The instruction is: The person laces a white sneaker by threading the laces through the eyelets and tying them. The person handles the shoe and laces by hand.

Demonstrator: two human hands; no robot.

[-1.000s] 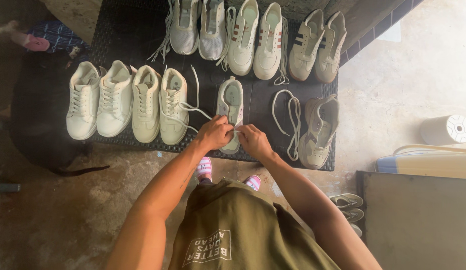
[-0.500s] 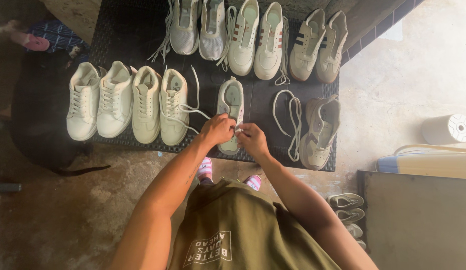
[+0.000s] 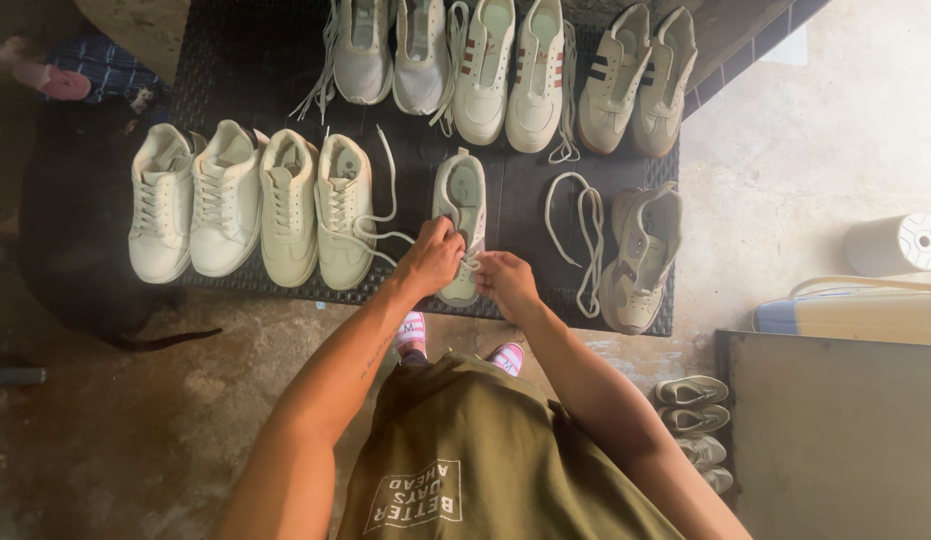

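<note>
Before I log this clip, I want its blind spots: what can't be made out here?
Head view:
- Front of the single shoe: covered by the left hand and right hand.
- How the lace runs: too fine, under the fingers.
- Top-row shoes: cut off by the frame edge.

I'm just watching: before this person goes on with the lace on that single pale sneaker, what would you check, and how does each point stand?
1. Both hands on the shoe: ok; the left hand and right hand meet over the single pale sneaker.
2. Sneaker resting on the black rubber mat: ok.
3. White lace held: cannot tell; fingers hide it.
4. Neighbouring cream sneaker's loose lace kept apart: not ok; it trails close to the left hand.
5. Spare white lace within reach: ok, lying right of the hands.
</note>
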